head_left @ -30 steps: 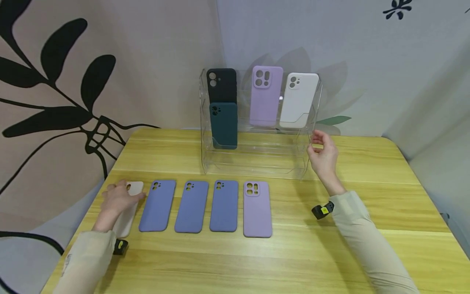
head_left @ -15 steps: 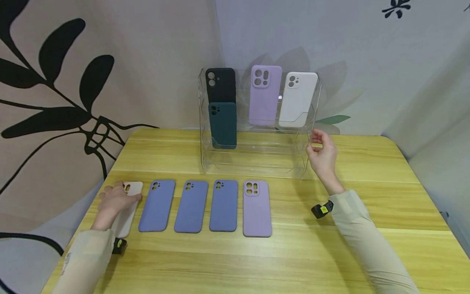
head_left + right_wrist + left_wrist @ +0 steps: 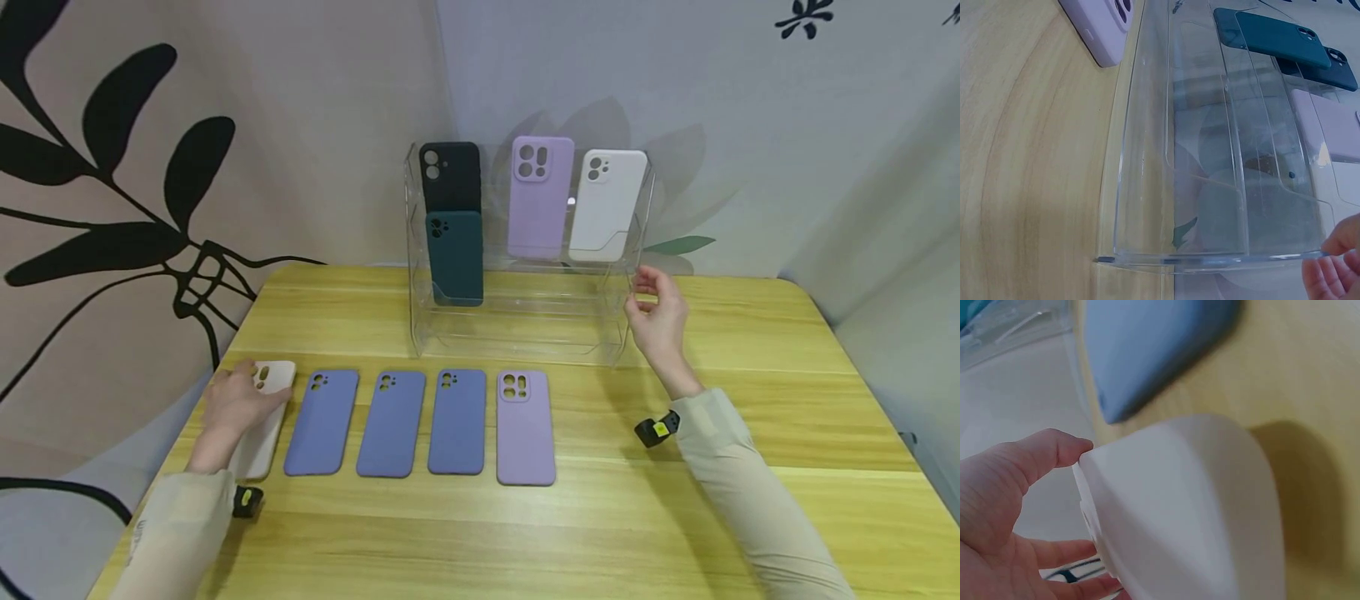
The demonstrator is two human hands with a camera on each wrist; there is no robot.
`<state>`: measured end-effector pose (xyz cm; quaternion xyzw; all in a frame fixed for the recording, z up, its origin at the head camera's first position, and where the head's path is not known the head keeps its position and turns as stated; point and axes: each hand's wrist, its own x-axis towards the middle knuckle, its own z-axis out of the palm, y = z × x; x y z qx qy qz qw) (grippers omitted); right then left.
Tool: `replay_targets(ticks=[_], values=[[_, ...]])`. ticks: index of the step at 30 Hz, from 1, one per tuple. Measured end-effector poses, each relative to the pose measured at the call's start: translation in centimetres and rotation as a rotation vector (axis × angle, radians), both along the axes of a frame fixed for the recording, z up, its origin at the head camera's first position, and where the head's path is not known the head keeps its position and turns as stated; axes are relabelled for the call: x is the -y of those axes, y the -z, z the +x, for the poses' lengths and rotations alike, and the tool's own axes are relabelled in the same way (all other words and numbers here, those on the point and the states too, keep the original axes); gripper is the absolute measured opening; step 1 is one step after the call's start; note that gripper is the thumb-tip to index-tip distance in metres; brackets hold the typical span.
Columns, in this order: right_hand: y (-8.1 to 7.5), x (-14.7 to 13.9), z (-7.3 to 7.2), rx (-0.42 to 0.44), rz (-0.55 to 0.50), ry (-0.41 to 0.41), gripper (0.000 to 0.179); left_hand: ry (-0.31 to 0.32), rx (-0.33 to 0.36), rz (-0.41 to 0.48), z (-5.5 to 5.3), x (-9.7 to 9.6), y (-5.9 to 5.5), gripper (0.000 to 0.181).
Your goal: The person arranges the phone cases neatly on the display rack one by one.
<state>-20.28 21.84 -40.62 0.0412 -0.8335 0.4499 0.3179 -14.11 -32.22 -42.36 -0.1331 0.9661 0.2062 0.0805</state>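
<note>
My left hand [image 3: 238, 407] grips a white phone case [image 3: 1172, 512] by its edges, thumb on one side and fingers on the other. In the left wrist view the case tilts over the table, with its shadow beside it. Beside it lies a row of three blue-violet phone cases [image 3: 321, 423] and a light purple phone case [image 3: 526, 437]. My right hand [image 3: 662, 321] pinches the right side edge of a clear acrylic display rack [image 3: 1210, 212] between thumb and fingers.
On the rack stand a black case [image 3: 453, 179], a dark green case [image 3: 455, 262], a purple case [image 3: 538, 208] and a white case [image 3: 606, 200]. The wooden table [image 3: 600, 533] meets a patterned wall behind the rack.
The white case under my left hand has shifted slightly up and its top end has risen, with the thumb now over its edge. My right hand stays at the rack.
</note>
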Motion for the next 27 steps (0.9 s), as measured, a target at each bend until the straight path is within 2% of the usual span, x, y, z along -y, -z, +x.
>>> replay_targets(ticks=[8, 15, 22, 27], values=[[-0.1, 0.0, 0.1, 0.003, -0.004, 0.006, 0.035, 0.069, -0.155, -0.008, -0.3, -2.1, -1.7, 0.086], [-0.2, 0.2, 0.2, 0.009, -0.009, 0.009, 0.034, 0.053, -0.212, 0.040, -0.5, -4.9, -3.3, 0.086], [-0.1, 0.2, 0.2, 0.006, -0.014, 0.003, 0.034, 0.060, -0.346, 0.071, -0.7, -7.7, -4.7, 0.081], [-0.1, 0.2, 0.1, 0.004, -0.014, 0.003, 0.034, 0.081, -0.417, 0.122, -0.9, -9.5, -5.6, 0.080]])
